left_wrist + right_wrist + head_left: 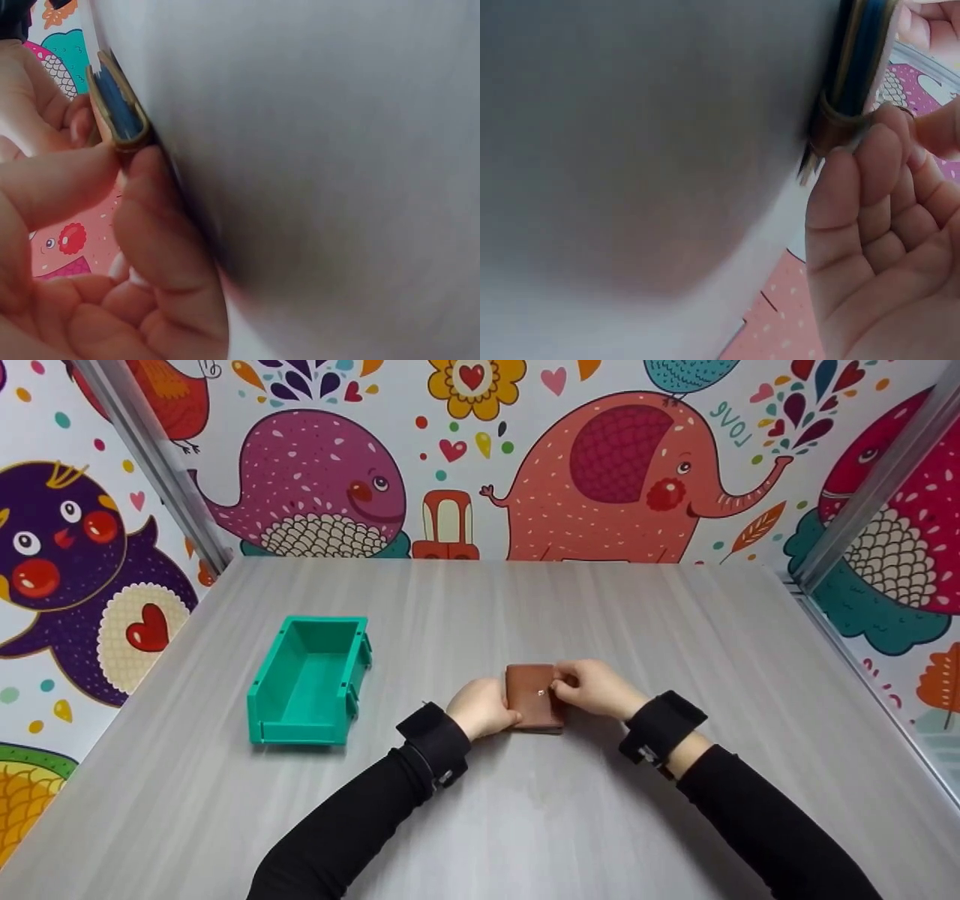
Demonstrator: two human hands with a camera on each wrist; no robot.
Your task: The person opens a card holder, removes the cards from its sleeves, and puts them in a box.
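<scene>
A brown leather wallet (531, 697) with a small metal snap lies on the table in front of the person. My left hand (481, 708) grips its left edge, thumb on top and fingers underneath. At the right edge, my right hand (596, 688) pinches the wallet's closing strap (832, 126) between thumb and forefinger. Blue layers show inside the wallet (118, 105) from its end in the left wrist view. Part of the strap is hidden behind the right fingers (881, 154).
A green open plastic bin (307, 682) stands on the table (450, 825) to the left of the hands. Patterned panels (465, 457) with cartoon animals and metal posts (862, 487) border the back and sides of the table.
</scene>
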